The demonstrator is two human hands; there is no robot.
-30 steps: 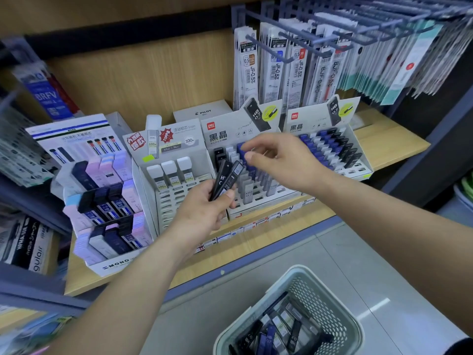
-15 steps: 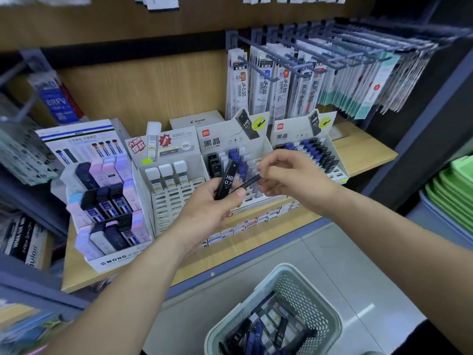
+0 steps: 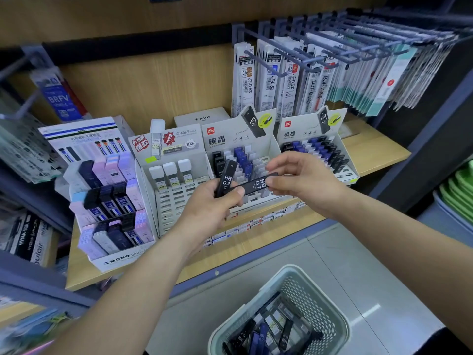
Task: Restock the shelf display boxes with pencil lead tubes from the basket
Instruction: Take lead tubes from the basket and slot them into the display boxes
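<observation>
At the wooden shelf (image 3: pixel 371 152), the left hand (image 3: pixel 212 208) grips an upright tube (image 3: pixel 226 175), black and marked HB 0.7, between thumb and curled fingers. The right hand (image 3: pixel 304 185) pinches one end of a second tube (image 3: pixel 256 184) of the same kind. This one now lies almost level between the hands, its other end at the left thumb. Half a second ago it was only slanted beside the first. A second ago both stood together in the left hand while the right hand reached into the middle display box (image 3: pixel 225 139). That box, just behind the hands, holds black, blue and pale tubes in columns. The right display box (image 3: pixel 302 134) holds rows of blue and black ones. On the floor below, the perforated basket (image 3: pixel 312 298) contains loose tubes (image 3: pixel 261 336), black and blue, lying jumbled. Left of the hands, a white box (image 3: pixel 176 201) carries three white-capped tubes in its top row.
</observation>
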